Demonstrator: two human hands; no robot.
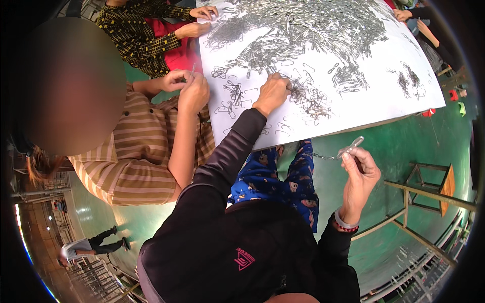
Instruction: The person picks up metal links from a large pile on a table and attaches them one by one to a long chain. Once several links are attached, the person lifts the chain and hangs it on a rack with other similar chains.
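Observation:
My left hand point(274, 94) reaches over the white-covered table point(369, 111), its fingers closed at the edge of a loose heap of thin bent wire hooks point(310, 98). Whatever is between those fingertips is hidden. Off the table's near edge, my right hand point(359, 174) is raised with a shiny, long metal clip point(352, 145) pinched between thumb and fingers. A short dark strand of linked metal pieces point(326, 157) trails leftward from that clip. Small separate bunches of wire hooks point(233, 96) lie left of my left hand.
A large mound of metal clips point(313, 25) covers the table's far part, with a smaller pile point(349, 78) nearer. A person in a striped shirt point(146, 156) works close on my left; others sit beyond. A wooden-topped metal stool point(447, 189) stands at right on the green floor.

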